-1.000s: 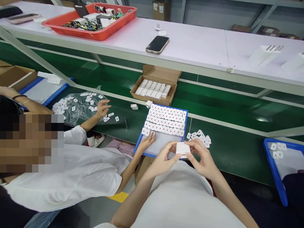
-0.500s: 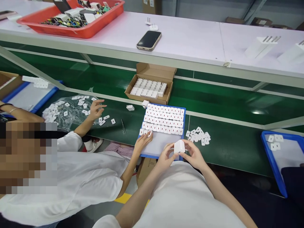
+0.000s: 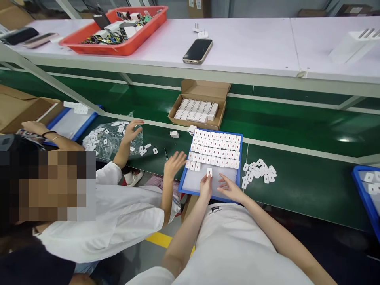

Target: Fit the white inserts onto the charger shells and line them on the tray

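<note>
My left hand (image 3: 206, 187) pinches a white charger (image 3: 209, 171), whose end with a small reddish slot faces up. Both are above the open lower part of a blue-rimmed tray (image 3: 191, 183). Rows of similar white chargers (image 3: 215, 151) with reddish slots fill the tray's upper part, and a short row begins at its left. Just to the right of the held charger, my right hand (image 3: 232, 189) is open over the tray, fingers stretched out, with nothing in it. A pile of loose white slotted caps (image 3: 261, 170) lies beside the tray on the right.
A co-worker's hand (image 3: 175, 164) hovers at the tray's left edge. Behind the tray stands a cardboard box (image 3: 221, 122) of white plugs. Tweezers (image 3: 166, 154) lie to the left. A shelf (image 3: 249, 43) above holds a phone (image 3: 198, 51) and a red bin (image 3: 118, 49).
The white charger has turned from lying between both my hands to being in my left hand alone, slotted end up. My right hand has let go. The co-worker's near hand has lifted off the tray.
</note>
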### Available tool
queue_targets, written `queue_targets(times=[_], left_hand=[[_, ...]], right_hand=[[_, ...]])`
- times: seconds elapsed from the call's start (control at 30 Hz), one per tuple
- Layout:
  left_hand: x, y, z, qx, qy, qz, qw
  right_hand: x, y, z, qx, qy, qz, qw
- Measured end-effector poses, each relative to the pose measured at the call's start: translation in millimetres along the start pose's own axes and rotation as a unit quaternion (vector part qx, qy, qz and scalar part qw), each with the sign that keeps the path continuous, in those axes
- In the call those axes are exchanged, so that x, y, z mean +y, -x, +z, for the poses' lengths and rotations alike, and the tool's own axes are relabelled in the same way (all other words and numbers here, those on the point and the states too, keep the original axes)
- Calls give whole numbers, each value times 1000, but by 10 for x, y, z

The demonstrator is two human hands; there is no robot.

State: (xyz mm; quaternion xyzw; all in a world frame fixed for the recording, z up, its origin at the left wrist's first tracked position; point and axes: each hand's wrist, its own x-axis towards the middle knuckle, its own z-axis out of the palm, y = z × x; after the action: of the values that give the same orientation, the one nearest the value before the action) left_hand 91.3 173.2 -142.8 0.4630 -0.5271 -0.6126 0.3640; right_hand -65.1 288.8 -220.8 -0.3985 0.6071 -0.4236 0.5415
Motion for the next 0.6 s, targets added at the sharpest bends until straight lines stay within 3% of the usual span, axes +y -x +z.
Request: queue_targets(times=[0.07,0.13,0.33,0.6], left_hand=[[-256,61,271,51,35,-22,998],[-535,9,414,116,80,-55,988],[-1140,-379,290,264,191,-122,937],[-1411,-437,338,366,249,-142,885]], right_hand=[[-6,64,-29,-1,-2,3,1000],[-27,125,-70,0,-3,5,1000],[-126,294,-141,3,-3,3,1000],[-194,388,-211,3,-5,3,1000]])
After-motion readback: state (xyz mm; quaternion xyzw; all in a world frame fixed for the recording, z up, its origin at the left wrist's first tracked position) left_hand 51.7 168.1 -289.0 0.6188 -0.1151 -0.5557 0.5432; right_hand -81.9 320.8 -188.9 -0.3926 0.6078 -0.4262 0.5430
